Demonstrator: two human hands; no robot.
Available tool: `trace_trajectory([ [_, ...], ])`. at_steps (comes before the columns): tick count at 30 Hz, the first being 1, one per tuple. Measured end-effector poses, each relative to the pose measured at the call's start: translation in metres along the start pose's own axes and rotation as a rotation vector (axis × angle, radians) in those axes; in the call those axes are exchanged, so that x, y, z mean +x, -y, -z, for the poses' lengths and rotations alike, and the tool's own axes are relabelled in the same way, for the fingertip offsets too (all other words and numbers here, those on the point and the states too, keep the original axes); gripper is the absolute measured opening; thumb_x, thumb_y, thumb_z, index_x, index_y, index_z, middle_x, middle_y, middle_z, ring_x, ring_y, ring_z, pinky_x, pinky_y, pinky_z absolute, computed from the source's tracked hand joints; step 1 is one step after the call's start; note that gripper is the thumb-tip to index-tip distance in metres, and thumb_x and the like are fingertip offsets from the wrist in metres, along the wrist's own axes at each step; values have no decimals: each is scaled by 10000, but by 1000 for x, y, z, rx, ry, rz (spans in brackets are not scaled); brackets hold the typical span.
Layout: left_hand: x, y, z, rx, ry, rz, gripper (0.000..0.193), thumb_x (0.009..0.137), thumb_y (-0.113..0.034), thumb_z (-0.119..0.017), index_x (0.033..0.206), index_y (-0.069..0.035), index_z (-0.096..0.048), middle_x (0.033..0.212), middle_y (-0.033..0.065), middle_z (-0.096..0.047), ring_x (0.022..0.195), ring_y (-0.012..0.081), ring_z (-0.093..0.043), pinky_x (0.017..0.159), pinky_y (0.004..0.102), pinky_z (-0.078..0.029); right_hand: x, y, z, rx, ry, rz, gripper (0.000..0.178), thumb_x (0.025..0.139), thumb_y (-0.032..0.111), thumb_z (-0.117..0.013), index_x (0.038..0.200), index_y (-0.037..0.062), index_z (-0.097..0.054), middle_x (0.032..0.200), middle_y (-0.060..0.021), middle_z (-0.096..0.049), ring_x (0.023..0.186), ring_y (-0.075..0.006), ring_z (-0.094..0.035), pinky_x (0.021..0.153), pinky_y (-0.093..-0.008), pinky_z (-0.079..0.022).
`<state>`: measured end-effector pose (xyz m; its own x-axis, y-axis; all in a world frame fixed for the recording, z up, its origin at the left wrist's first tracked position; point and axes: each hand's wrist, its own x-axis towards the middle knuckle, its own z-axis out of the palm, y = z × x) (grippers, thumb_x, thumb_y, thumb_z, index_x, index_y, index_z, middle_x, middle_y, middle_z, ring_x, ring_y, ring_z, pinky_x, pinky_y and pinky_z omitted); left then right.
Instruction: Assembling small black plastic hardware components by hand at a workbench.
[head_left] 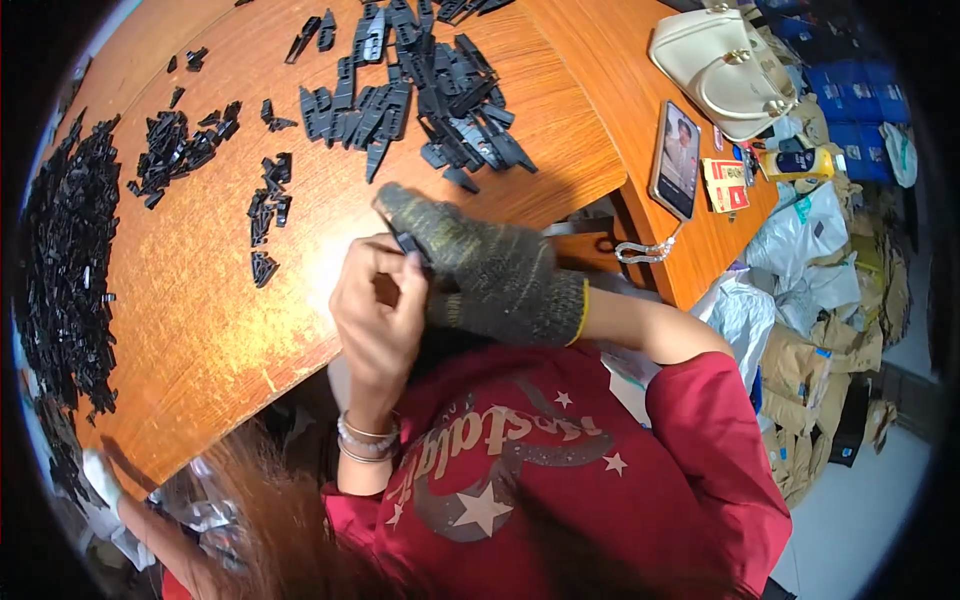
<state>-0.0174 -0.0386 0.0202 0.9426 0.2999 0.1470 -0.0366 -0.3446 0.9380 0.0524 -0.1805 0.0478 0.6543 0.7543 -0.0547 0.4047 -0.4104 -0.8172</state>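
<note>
My bare left hand (378, 300) is closed in a pinch, thumb and forefinger on a small black plastic part (408, 246) just over the table's near edge. My right hand (470, 245), in a dark grey knitted glove with a yellow cuff, closes on the same part from the other side. The gloved fingertips are blurred, and most of the part is hidden between both hands. Beyond them lies a heap of longer, pointed black plastic parts (455, 95). Smaller black clips (270, 200) lie in a loose row left of my hands.
A large pile of small black parts (70, 260) covers the wooden table's left side, with a smaller cluster (180, 150) beside it. Rightward are a phone (677, 160), a cream handbag (725, 70) and a yellow bottle (803, 163). Another person's white-gloved hand (101, 478) shows lower left.
</note>
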Motion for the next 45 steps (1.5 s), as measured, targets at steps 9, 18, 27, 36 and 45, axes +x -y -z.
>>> trace_trajectory([
  [9, -2, 5, 44, 32, -15, -57, 67, 857, -8, -659, 913, 15, -627, 912, 100, -633, 624, 116, -546, 548, 250, -447, 3, -18, -8, -193, -183, 21, 387, 872, 84, -642, 1255, 93, -597, 1167, -123, -651, 1024, -262, -646, 859, -348, -515],
  [18, 9, 31, 76, 753, -293, -7, 190, 858, -119, -675, 970, 1, -581, 902, 154, -550, 728, 331, -588, 618, 397, -463, 9, -33, -10, -268, -200, 134, 354, 896, 214, -627, 1235, 113, -611, 1059, -128, -654, 968, -291, -626, 854, -389, -503],
  [27, 20, 22, 46, 712, -147, -99, 104, 854, -104, -643, 933, -66, -588, 908, 158, -540, 765, 372, -569, 622, 441, -448, 5, -45, -18, -286, -228, 254, 324, 906, 158, -568, 1219, 83, -607, 1262, -112, -591, 1075, -276, -596, 941, -410, -462],
  [36, 25, 27, 32, 692, -79, -215, 95, 881, -59, -598, 966, -40, -561, 873, 164, -549, 704, 371, -571, 583, 421, -449, 11, -42, -17, -635, -227, 331, 274, 874, 234, -600, 1080, 64, -659, 1250, -42, -612, 958, -225, -619, 729, -350, -537],
  [45, 21, 23, 29, 557, 19, -256, 184, 858, 6, -591, 1038, -35, -606, 844, 146, -513, 664, 336, -554, 589, 409, -446, 10, -43, -15, -656, -172, 344, 314, 875, 270, -605, 1100, 56, -656, 1269, -79, -598, 972, -248, -609, 758, -370, -530],
])
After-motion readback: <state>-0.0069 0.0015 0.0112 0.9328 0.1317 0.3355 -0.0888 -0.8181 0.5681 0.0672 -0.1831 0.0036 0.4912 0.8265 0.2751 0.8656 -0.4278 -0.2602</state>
